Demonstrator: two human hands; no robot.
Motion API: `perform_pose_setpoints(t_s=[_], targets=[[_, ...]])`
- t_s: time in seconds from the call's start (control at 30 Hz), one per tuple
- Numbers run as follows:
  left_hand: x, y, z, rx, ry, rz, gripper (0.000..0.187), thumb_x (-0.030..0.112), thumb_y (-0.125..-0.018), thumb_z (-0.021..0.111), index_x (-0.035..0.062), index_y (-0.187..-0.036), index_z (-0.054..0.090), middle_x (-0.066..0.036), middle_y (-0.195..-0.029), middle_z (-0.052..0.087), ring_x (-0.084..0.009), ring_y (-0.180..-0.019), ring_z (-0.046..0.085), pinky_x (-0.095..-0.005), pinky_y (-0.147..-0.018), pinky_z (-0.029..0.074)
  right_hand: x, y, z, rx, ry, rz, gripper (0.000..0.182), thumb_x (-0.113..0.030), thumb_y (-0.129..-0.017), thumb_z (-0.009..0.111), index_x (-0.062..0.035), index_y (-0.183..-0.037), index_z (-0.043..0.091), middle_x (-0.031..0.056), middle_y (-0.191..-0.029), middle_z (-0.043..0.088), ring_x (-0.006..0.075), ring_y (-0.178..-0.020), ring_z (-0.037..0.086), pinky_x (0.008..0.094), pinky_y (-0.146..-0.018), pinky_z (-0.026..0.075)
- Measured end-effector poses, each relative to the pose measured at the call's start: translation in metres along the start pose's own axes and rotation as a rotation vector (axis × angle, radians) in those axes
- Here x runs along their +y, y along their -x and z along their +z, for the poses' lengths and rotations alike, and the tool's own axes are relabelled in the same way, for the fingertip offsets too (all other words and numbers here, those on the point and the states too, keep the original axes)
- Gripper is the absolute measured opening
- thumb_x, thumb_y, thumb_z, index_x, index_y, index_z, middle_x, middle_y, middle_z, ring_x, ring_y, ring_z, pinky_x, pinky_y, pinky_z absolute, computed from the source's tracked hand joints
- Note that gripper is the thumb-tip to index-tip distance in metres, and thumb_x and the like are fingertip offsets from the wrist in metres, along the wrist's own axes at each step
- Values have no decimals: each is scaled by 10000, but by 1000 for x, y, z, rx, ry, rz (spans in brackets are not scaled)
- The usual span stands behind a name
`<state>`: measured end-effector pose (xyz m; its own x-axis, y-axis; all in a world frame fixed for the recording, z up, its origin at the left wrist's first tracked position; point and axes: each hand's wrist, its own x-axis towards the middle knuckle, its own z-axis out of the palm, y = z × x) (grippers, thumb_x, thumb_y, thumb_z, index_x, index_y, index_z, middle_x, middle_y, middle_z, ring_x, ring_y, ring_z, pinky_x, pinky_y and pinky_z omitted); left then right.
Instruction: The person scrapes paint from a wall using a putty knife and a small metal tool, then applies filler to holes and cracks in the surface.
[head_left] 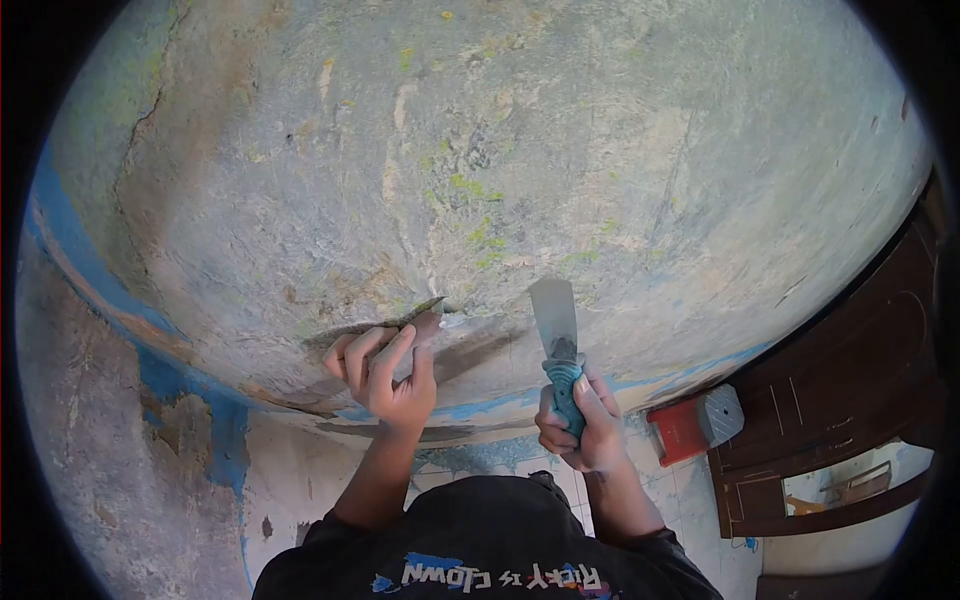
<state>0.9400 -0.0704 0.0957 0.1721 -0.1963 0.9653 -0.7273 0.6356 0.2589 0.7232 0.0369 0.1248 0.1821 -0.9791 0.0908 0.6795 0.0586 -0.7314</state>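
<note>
A patchy, stripped wall (560,150) fills most of the view, with grey plaster and yellow-green paint flecks. My left hand (385,372) is close against it, thumb and fingers pinching a small flat brownish piece (426,324) with a dark pointed edge; what it is I cannot tell. Its tip lies right at a whitish spot on the plaster. In my right hand (590,420) is a putty knife (564,390), fingers wrapped round its teal handle. The knife's wide metal blade points up and overlaps the wall's lower part.
Blue paint (190,385) remains along the wall's lower left. To the right stand a dark wooden cabinet (800,400) with a mirror (860,485) and a red plastic stool (678,432). Pale floor tiles (665,490) show below, beside my black shirt (490,540).
</note>
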Motion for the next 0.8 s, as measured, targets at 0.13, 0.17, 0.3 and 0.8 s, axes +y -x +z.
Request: perform_pose_setpoints(t_s=[0.13, 0.17, 0.3, 0.8], targets=[[2, 0, -1, -4, 5, -3, 337, 1, -732, 792, 163, -1026, 756, -9, -1003, 616, -272, -1019, 481, -411, -870, 398, 2, -3, 3, 4, -3, -14, 227, -301, -1111, 411, -130, -1252, 459, 61, -743, 481, 68, -474, 321, 232, -442, 291], [2, -1, -1, -1, 3, 0, 337, 1, -732, 791, 161, -1027, 756, -8, -1001, 617, -272, -1016, 484, -411, -871, 399, 2, -2, 0, 9, -6, -10, 227, -305, -1111, 413, -131, -1248, 459, 61, -742, 481, 69, -474, 320, 233, -442, 291], [0, 0, -2, -7, 12, -6, 338, 5, -729, 791, 154, -1030, 757, -7, -979, 623, -271, -1002, 487, -413, -873, 399, 2, -1, -3, -15, -12, -2, 229, -322, -1108, 424, -136, -1236, 458, 62, -744, 482, 70, -478, 320, 237, -442, 290], [22, -46, 8, 30, 8, 191, 272, 15, -719, 835, 159, -946, 789, 21, -994, 674, -247, -988, 488, -364, -839, 405, 29, 20, -39, 128, 6, 99, 215, -294, -1105, 436, -153, -1260, 484, 61, -738, 490, 76, -478, 330, 222, -430, 274]])
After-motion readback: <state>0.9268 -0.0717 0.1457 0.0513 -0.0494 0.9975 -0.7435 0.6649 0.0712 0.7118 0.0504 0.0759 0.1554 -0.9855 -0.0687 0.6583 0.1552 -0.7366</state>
